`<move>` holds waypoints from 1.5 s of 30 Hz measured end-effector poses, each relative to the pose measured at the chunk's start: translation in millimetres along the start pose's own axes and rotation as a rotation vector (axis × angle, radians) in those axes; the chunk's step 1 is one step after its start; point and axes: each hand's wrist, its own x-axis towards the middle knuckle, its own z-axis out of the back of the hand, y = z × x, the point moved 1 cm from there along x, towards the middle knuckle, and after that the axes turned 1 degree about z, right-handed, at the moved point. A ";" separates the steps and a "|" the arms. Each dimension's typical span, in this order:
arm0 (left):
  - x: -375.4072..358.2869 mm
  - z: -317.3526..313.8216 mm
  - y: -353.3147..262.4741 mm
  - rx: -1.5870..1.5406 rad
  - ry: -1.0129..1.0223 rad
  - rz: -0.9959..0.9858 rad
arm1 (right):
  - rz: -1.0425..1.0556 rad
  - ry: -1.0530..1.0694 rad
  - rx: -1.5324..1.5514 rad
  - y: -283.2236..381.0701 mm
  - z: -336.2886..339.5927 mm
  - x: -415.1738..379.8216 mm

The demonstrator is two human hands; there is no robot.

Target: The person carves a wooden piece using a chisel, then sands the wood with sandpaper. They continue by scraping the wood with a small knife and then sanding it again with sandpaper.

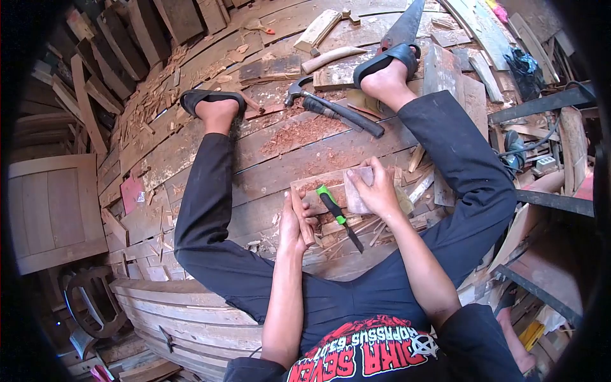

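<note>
My left hand (293, 223) is wrapped round a narrow reddish-brown piece of wood (301, 216), held upright between thumb and fingers. To its right, my right hand (377, 190) grips a flat, pale pinkish-grey rectangular piece (358, 191), thumb on its face. Between the hands a green and black handled tool (331, 205) with a dark blade lies on the floor, its blade pointing toward my lap. Beneath and behind it is a flat board (318, 181) with wood scraps about it.
A hammer (333, 105) lies between my feet, beside a dark rod-like tool. A saw (403, 27) rests near the foot at the right. Wood blocks (318, 30) and reddish shavings (296, 137) cover the planks. A wooden panel (57, 210) stands at far left.
</note>
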 end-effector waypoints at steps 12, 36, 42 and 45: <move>1.0 -6.0 1.7 0.158 0.025 0.130 | -0.035 0.122 0.159 -29.8 -11.1 -3.7; -13.5 -28.2 16.3 0.481 0.120 0.035 | -0.058 0.098 0.236 7.0 -5.9 0.5; -7.0 -18.0 24.9 0.351 0.198 0.208 | 0.137 0.135 0.058 23.3 -14.6 -8.4; -13.6 -27.5 29.9 0.382 0.138 0.241 | 0.133 0.198 0.064 30.3 -19.8 -15.5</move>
